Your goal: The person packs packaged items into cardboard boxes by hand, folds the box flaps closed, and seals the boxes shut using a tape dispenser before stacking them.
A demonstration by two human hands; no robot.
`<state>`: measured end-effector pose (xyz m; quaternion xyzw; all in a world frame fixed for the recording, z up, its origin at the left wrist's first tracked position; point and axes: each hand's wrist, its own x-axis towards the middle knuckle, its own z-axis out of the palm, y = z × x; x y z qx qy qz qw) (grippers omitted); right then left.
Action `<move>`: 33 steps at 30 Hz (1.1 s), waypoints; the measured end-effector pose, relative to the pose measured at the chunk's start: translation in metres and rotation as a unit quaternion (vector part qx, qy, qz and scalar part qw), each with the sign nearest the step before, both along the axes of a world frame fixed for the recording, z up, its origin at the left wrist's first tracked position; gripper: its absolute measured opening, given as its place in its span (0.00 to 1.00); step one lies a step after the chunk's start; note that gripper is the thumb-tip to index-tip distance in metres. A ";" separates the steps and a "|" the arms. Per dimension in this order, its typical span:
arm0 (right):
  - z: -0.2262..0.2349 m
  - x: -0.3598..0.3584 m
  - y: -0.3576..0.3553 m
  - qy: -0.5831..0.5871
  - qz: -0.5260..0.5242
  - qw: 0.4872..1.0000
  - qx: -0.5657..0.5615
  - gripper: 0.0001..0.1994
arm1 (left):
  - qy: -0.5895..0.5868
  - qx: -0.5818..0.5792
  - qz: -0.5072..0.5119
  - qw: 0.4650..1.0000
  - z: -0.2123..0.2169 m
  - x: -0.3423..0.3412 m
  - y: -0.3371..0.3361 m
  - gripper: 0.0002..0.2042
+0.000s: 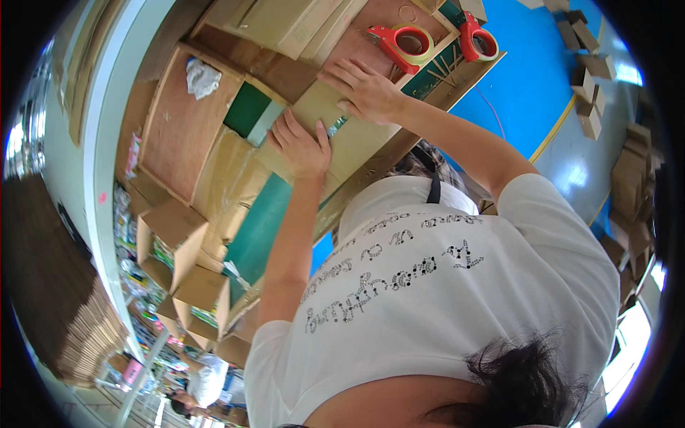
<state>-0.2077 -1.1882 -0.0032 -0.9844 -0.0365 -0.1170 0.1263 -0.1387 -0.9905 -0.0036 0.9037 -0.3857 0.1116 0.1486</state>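
My left hand [302, 147] lies flat with its fingers stretched out on a brown cardboard box [358, 145]. Farther right and up, my right hand [367, 91] rests palm-down near the far side of the same box, its fingers a little apart. Between the two hands a short shiny strip of clear tape [337, 126] shows on the cardboard. Neither hand grips anything. Beyond my right hand are a red tape dispenser [386, 47] with a roll of tape and a second red tape dispenser [469, 36].
More cardboard boxes [289, 27] lie at the far side of the bench. Crumpled white paper [203, 78] sits on a wooden board [182, 114] at the left. Open cartons [171, 239] stand lower left, where another person [207, 379] is. Small boxes [585, 93] line the right.
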 end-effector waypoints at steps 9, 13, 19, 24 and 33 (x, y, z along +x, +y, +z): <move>0.015 -0.029 0.015 -0.001 0.041 0.996 -0.076 0.29 | 0.011 0.026 0.037 0.999 0.005 -0.052 0.012 0.32; 0.014 -0.015 0.025 0.055 0.035 0.993 -0.097 0.22 | 0.033 0.021 0.045 0.998 0.002 -0.059 0.013 0.32; -0.001 -0.025 0.032 0.019 0.012 1.000 -0.002 0.20 | 0.068 -0.012 0.045 0.997 -0.001 -0.063 0.013 0.30; -0.009 -0.033 0.032 -0.045 -0.012 0.999 0.003 0.21 | 0.067 0.004 0.059 0.996 -0.002 -0.070 0.011 0.29; 0.010 -0.046 0.031 0.007 0.004 0.998 0.057 0.28 | 0.037 0.008 0.064 0.997 -0.006 -0.065 0.006 0.26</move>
